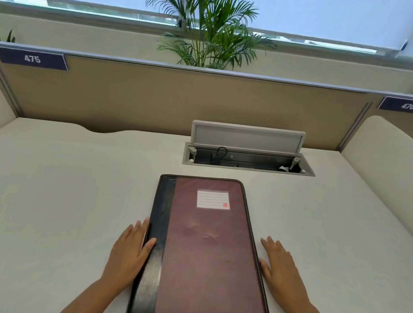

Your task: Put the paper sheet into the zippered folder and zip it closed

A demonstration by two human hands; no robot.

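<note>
A maroon zippered folder with a black spine strip on its left side lies closed and flat on the white desk, long side running away from me. A small lined label sits near its far end. My left hand lies flat against the spine edge, thumb resting on the black strip. My right hand lies flat on the desk, fingers spread, beside the zippered right edge and touching or almost touching it. No paper sheet is in view.
An open cable hatch with its lid raised is set in the desk just beyond the folder. A tan partition closes off the back, with cream side panels left and right. A palm plant stands behind the partition.
</note>
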